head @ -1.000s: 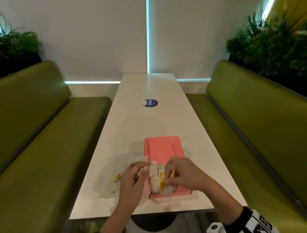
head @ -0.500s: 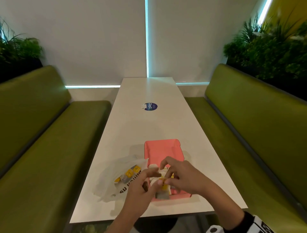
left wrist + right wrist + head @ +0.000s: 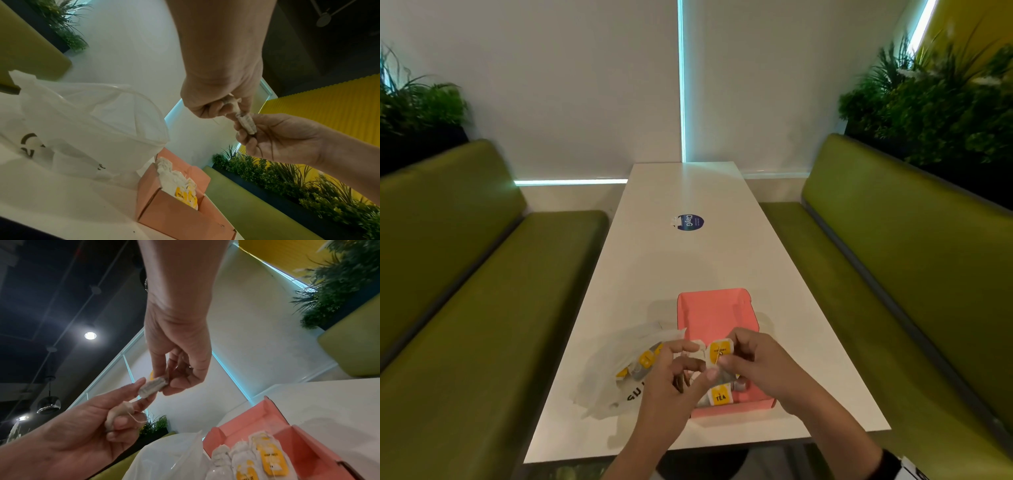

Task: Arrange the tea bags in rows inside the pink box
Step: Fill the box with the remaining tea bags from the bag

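White counter [image 3: 688, 260] between green benches: both hands, lifted since a second ago, pinch one tea bag [image 3: 719, 353] above the pink box [image 3: 717, 308]. Left-wrist view: left hand [image 3: 222, 97] and right hand [image 3: 283, 139] hold it; right-wrist view: rows [image 3: 252, 459] partly filled, placement next.

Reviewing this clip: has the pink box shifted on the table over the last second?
No. The pink box sits where it did: the same short gap to the near edge of the table, and still in line with the round blue sticker.
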Demonstrator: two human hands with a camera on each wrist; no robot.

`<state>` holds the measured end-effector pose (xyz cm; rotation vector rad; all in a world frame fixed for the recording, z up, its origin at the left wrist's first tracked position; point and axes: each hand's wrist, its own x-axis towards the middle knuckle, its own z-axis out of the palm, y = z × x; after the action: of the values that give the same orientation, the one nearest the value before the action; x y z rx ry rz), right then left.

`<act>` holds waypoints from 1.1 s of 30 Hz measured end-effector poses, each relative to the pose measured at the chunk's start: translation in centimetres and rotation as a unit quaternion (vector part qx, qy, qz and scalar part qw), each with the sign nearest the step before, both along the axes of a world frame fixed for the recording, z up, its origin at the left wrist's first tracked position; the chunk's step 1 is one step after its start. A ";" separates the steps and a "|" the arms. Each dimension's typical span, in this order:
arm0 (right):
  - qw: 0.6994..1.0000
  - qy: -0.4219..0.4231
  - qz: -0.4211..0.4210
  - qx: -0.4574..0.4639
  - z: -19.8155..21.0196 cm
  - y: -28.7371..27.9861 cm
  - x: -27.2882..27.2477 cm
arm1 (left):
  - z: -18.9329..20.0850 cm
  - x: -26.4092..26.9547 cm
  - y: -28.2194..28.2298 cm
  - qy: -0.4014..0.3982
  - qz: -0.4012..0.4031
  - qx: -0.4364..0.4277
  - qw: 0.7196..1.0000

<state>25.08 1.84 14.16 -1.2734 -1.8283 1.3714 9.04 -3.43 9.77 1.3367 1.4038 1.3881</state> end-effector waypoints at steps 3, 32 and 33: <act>0.999 0.038 -0.012 -0.018 0.2 -0.3 0.1 | -0.1 0.2 -0.3 0.018 -0.017 0.007 1.000; 0.970 0.183 -0.115 -0.108 -0.1 0.1 -0.4 | 0.4 0.7 0.0 0.027 -0.030 0.055 0.998; 0.972 0.172 -0.124 -0.098 -0.3 0.1 -0.5 | 0.4 0.8 0.1 0.035 -0.029 0.067 0.997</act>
<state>24.56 1.97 13.86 -1.2210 -1.2834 1.5454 9.79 -3.37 10.21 1.5140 1.3257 1.4298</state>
